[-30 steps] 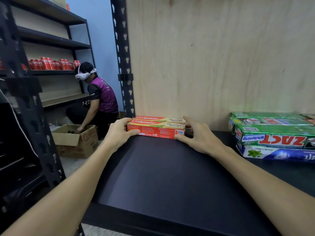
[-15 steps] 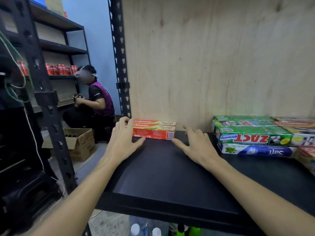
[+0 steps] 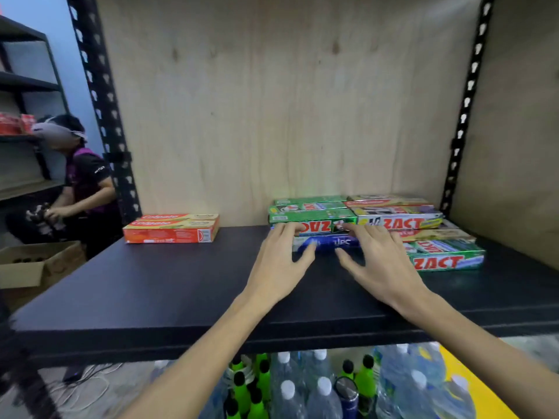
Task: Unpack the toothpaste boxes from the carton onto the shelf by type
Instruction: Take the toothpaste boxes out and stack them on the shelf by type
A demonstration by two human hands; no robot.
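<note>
both arms reach in over the shelf (image 3: 181, 285) lip. left hand (image 3: 279, 261) and right hand (image 3: 379, 264) side by side, fingers spread wide, holding nothing, tips at or just short of the blue box (image 3: 325, 245) under the green zact box (image 3: 314, 223); contact too blurred to call. mixed zact pile (image 3: 423, 231) runs off to 2 o'clock. two colgate boxes (image 3: 172, 228) stacked at 10 o'clock, well apart, against the plywood back (image 3: 272, 101). carton not in sight.

step, as i read it: sorting the mixed pile. next move likely needs a grip on one box end, drawn clear without dragging the boxes stacked above.
</note>
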